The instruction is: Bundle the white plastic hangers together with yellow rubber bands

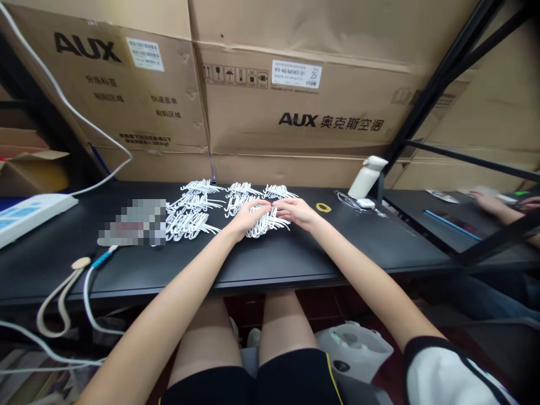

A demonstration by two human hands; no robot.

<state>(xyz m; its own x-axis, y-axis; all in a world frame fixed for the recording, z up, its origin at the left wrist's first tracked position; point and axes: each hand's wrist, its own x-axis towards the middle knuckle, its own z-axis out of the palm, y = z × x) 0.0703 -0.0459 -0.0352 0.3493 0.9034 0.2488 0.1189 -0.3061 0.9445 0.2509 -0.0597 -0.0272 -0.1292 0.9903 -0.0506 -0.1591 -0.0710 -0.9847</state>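
In the middle of the black desk lies a front bundle of white cords [266, 226], with loops at one end and loose ends pointing right. My left hand [247, 217] is closed on its left and upper side. From the right, my right hand [297, 212] reaches in, its bent fingers pressed to the top of the same bundle and nearly meeting the left fingertips. Whether a tie lies under the fingers is hidden. More bundles stand behind, including one at the back right [278, 192]. Stacked bundles [189, 224] lie to the left.
Yellow bands [323, 207] lie right of my hands. Beyond are a white bottle [368, 177] and glasses [348, 201]. At left are a phone-like blurred object [135, 222] with a cable and a power strip [36, 216]. Cartons [295, 129] form the back; another person's hand [489, 202] shows far right.
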